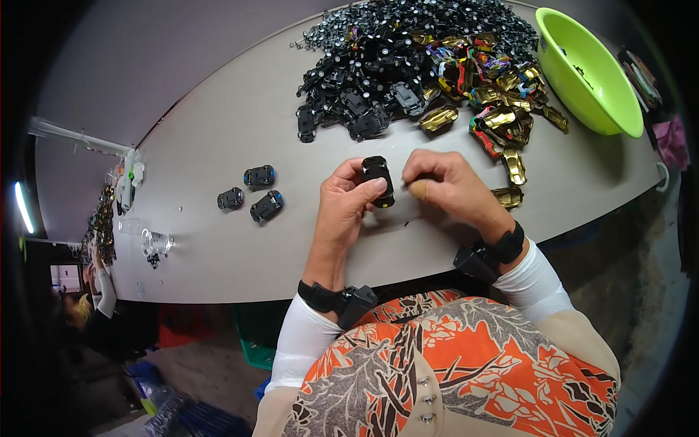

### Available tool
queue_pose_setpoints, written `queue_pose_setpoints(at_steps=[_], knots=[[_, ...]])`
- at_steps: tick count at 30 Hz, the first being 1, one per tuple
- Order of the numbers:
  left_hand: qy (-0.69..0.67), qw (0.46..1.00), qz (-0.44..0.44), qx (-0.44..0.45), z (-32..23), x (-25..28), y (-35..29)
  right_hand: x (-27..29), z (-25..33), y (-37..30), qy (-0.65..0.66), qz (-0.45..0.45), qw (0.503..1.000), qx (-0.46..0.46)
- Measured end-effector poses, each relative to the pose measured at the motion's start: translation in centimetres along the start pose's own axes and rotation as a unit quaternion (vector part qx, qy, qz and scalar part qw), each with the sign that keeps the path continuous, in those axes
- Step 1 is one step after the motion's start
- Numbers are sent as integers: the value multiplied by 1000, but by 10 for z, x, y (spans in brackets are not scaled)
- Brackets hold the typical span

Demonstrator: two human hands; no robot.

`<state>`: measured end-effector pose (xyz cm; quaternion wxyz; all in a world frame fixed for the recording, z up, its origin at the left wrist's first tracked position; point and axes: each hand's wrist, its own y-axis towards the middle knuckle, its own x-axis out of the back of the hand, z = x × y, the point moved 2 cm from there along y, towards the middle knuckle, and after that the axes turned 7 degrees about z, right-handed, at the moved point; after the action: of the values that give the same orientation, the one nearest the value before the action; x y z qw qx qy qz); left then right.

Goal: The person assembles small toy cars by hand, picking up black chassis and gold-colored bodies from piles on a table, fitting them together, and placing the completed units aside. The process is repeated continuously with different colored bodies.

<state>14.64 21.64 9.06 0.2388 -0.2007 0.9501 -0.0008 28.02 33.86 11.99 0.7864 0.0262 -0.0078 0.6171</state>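
Note:
My left hand (341,195) is wrapped round a small black toy car (375,169), thumb pressed on the face turned up at me. A bit of yellow-green shows at the car's near end. Just right of it, my right hand (445,180) is closed with thumb and finger pinched together, apart from the car; whatever is in the pinch is too small to make out. On the tabletop below the hands lies a tiny dark piece (407,224). Off to the left sit three dark toy cars, the nearest to me a black one with blue at one end (266,207).
Beyond my hands rises a heap of black car bases (342,80), with gold and coloured car bodies (502,120) on its right. A green basin (593,80) stands at the far right. Clear plastic cups (156,241) are at the left; another person's arm (105,290) reaches in there.

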Motion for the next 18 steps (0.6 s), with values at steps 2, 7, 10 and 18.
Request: queue_pose_setpoints(at_steps=[2,7,10,18], knots=[[-28,1000,14,1,0,-4,0,6,1,0,38,-57,998,14],[-34,993,94,63,-5,-15,-5,7,-6,0,55,-64,994,71],[38,993,96,59,-4,-12,-6,9,-5,-2,51,-60,996,52],[74,988,124,49,0,-13,-8,4,-4,-3,86,-4,996,-1]])
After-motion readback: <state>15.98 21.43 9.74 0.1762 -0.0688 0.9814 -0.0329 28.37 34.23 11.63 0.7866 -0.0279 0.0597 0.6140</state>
